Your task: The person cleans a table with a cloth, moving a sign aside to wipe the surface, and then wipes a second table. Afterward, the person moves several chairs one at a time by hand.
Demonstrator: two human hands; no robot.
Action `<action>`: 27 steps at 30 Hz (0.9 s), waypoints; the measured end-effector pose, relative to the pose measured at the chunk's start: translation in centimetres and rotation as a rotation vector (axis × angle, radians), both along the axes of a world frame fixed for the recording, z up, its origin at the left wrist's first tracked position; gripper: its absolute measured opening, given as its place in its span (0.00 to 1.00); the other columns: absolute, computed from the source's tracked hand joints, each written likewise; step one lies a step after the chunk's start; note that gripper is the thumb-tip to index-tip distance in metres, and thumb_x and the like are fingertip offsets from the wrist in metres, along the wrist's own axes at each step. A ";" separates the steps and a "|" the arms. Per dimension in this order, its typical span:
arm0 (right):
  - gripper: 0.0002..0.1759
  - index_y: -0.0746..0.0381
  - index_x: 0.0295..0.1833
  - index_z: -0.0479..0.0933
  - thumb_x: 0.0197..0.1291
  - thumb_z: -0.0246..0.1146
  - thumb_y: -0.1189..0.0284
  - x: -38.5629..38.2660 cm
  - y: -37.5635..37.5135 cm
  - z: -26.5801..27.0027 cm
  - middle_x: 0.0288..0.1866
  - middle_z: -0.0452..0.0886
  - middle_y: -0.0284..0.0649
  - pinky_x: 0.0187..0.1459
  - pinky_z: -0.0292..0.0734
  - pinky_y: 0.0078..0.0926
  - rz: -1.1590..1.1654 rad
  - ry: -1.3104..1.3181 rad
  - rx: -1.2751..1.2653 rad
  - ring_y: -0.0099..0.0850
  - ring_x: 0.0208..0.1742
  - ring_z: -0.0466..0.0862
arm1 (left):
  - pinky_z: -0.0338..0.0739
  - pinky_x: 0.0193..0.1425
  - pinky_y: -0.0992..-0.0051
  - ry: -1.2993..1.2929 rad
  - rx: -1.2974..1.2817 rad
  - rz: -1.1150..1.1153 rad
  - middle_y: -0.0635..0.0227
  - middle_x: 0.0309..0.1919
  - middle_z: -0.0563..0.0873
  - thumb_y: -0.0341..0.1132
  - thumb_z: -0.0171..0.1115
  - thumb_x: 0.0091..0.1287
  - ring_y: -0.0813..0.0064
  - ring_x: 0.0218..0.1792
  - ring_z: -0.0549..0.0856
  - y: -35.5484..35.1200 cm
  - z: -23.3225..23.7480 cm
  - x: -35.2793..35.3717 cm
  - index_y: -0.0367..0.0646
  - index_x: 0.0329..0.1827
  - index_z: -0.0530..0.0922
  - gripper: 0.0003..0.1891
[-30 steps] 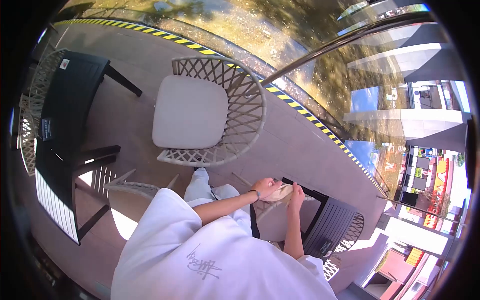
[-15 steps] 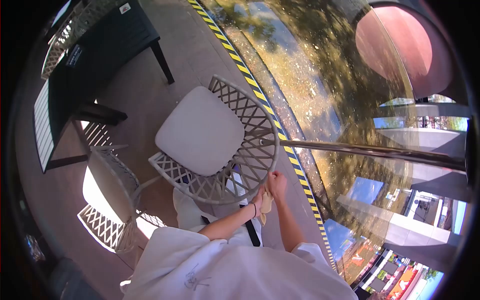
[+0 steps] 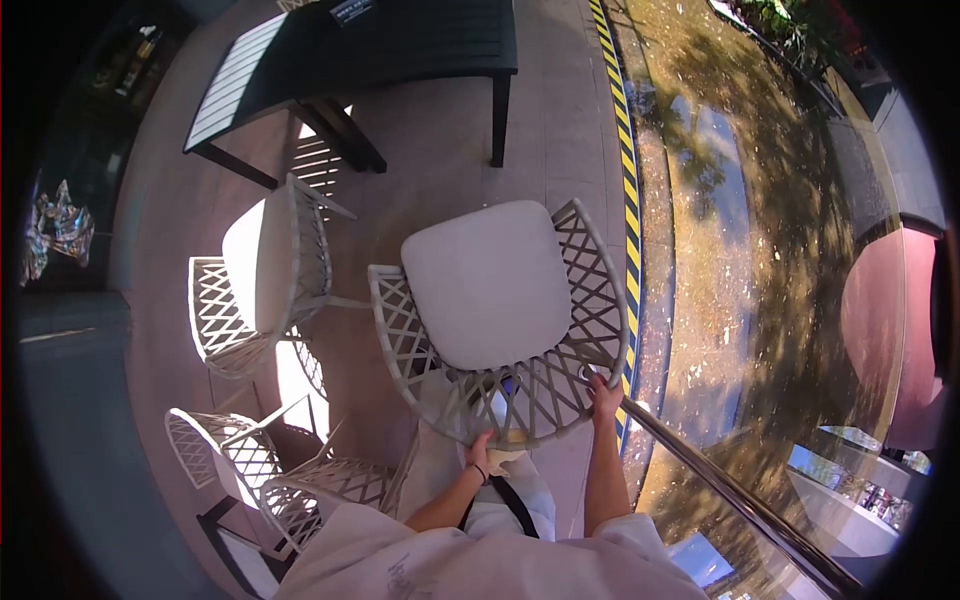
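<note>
A woven-back chair (image 3: 487, 285) with a pale seat cushion stands in front of me, its curved lattice back toward my body. My left hand (image 3: 480, 456) is closed on the near rim of the back, thumb on top. Just beside it, a yellowish cloth (image 3: 508, 455) shows below the rim, seemingly under the left fingers, which are partly hidden. Farther right along the same rim, my right hand (image 3: 604, 398) is closed around the frame.
A dark slatted table (image 3: 430, 50) stands ahead. Left are a tilted woven chair (image 3: 270, 265) and another woven chair (image 3: 245, 455). Along the right run a yellow-black striped strip (image 3: 630, 200), a glass panel (image 3: 760, 300) and a metal rail (image 3: 740, 500).
My hands, close together on the rim before, are now apart, the left farther left along it. The chair has turned relative to the striped strip, and my view has rotated.
</note>
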State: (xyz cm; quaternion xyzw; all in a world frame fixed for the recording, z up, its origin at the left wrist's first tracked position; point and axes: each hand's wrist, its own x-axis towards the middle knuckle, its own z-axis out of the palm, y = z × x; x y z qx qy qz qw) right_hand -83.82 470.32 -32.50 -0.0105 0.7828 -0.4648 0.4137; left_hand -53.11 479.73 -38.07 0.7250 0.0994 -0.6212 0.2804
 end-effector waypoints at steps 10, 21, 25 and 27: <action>0.19 0.73 0.55 0.67 0.56 0.51 0.87 3.3 -15.0 7.6 0.34 0.80 0.43 0.28 0.81 0.21 -0.004 -0.098 -0.321 0.29 0.29 0.82 | 0.77 0.41 0.68 -0.238 -0.421 0.138 0.61 0.28 0.86 0.31 0.62 0.44 0.67 0.34 0.83 -19.0 11.1 1.1 0.32 0.25 0.82 0.10; 0.14 0.71 0.47 0.69 0.53 0.53 0.86 15.0 -27.0 12.1 0.30 0.78 0.44 0.23 0.74 0.22 -0.124 -0.103 -0.443 0.29 0.25 0.79 | 0.73 0.43 0.67 -0.266 -0.479 0.067 0.60 0.26 0.86 0.32 0.64 0.42 0.67 0.34 0.82 -36.0 16.6 12.5 0.30 0.22 0.83 0.11; 0.17 0.69 0.49 0.69 0.51 0.50 0.87 20.8 -29.4 10.2 0.32 0.78 0.43 0.23 0.72 0.22 -0.194 -0.125 -0.457 0.28 0.26 0.76 | 0.74 0.41 0.71 -0.266 -0.609 0.011 0.60 0.27 0.86 0.33 0.63 0.43 0.67 0.32 0.82 -39.8 15.3 17.9 0.32 0.24 0.82 0.11; 0.18 0.69 0.52 0.66 0.54 0.53 0.86 23.7 -28.3 7.4 0.32 0.78 0.41 0.26 0.77 0.24 -0.157 -0.128 -0.494 0.30 0.31 0.81 | 0.75 0.38 0.71 -0.267 -0.647 -0.041 0.61 0.27 0.87 0.35 0.64 0.46 0.67 0.30 0.83 -40.8 11.1 21.2 0.32 0.25 0.83 0.11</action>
